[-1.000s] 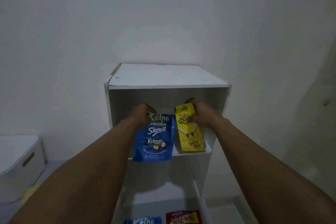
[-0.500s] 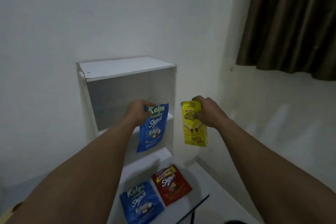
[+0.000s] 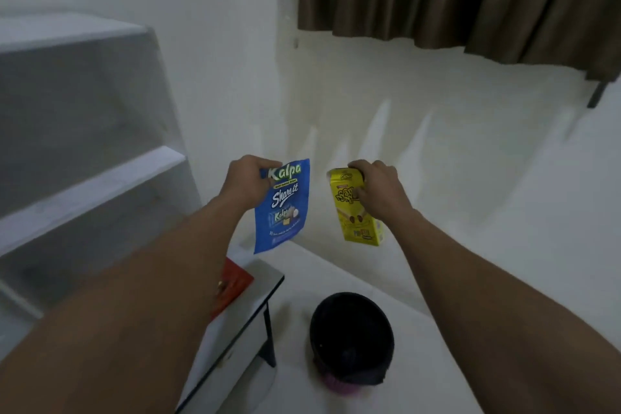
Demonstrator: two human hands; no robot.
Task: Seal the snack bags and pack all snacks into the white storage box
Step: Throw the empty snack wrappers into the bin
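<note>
While both snacks are hanging mid-frame, left hand (image 3: pixel 247 183) is pinching blue bag (image 3: pixel 284 208) by its top | right hand (image 3: pixel 376 188) is gripping yellow pack (image 3: pixel 356 212) at its top | step: likely gathering snacks | next: sealing bag, then reaching white box, which is not showing.

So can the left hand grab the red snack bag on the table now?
Probably not yet: the left hand grips the blue Kalpa snack pouch by its top. The flat red snack bag lies below that forearm, nothing visibly on it; the full hand is the obstacle.
</note>
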